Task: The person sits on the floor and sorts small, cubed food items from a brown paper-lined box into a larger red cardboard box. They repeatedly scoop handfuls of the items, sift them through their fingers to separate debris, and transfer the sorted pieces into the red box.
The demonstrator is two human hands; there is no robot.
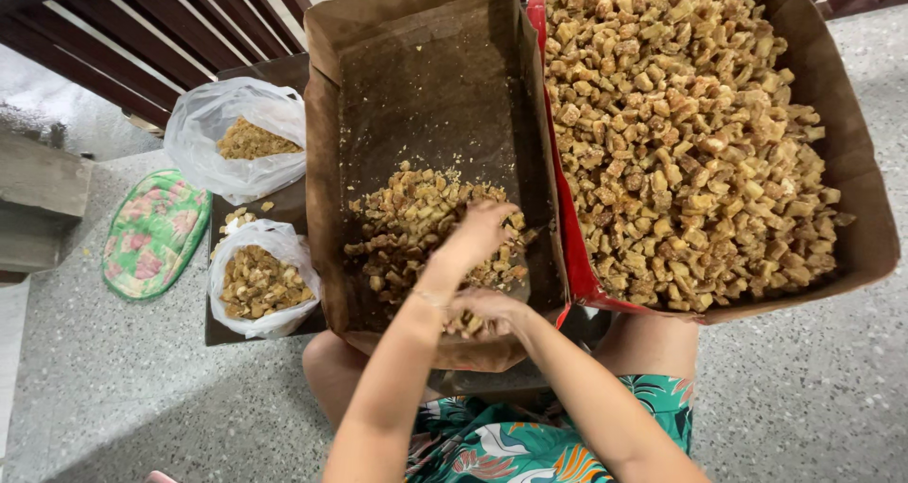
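Note:
A brown cardboard box (326, 161) rests against my knees, with a low pile of small brown fried-looking chunks (407, 218) in its near half. My left hand (482, 229) reaches over that pile with the fingers pressed down among the chunks; its grip is hidden. Close to the box's near wall, my right hand (484, 308) is cupped around a few chunks. A second cardboard box (856, 171) with a red inner flap (567, 228) sits to the right, heaped with the same chunks (681, 133).
Two white plastic bags (236, 128) (260, 280) holding chunks and crumbs stand on a dark low table (284, 71) to the left. A green floral mat (156, 232) lies on the speckled floor (142, 388). Dark wooden railing (142, 38) runs behind.

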